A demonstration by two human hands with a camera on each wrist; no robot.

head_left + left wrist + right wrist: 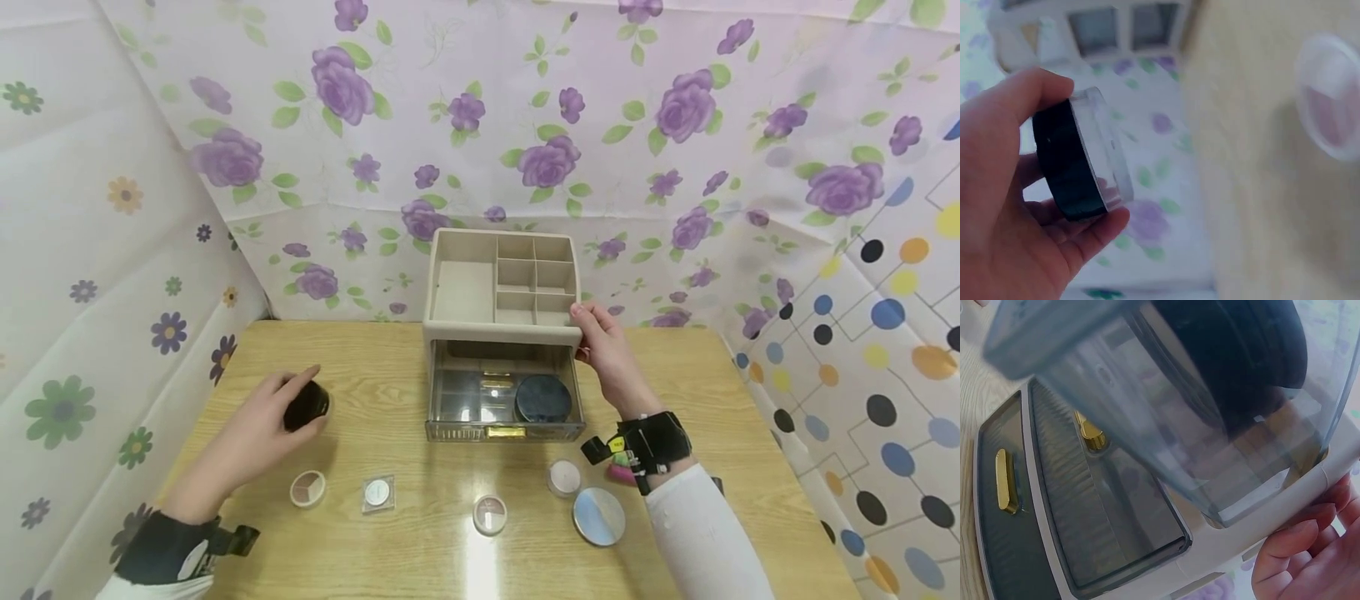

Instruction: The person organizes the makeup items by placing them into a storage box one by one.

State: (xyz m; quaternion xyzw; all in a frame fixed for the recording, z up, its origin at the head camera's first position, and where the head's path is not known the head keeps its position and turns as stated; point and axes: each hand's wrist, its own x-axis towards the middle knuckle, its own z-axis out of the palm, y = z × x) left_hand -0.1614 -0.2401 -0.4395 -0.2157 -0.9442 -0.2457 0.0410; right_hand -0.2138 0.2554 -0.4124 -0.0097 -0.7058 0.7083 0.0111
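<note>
Left hand [258, 425] gripping black compact [306, 406], left of beige organizer [501, 329]. Right hand [609, 350] clasping organizer's upper right corner, beside open clear drawer [504, 402]. Best steadying the organizer and keeping the compact level, clear of the dark round case [543, 398] inside.

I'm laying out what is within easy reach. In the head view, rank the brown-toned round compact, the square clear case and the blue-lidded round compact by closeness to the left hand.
From the left hand:
1. Brown-toned round compact, just right of the wrist, near the front edge.
2. Square clear case, further right in the same row.
3. Blue-lidded round compact, far right, by the right sleeve.
</note>
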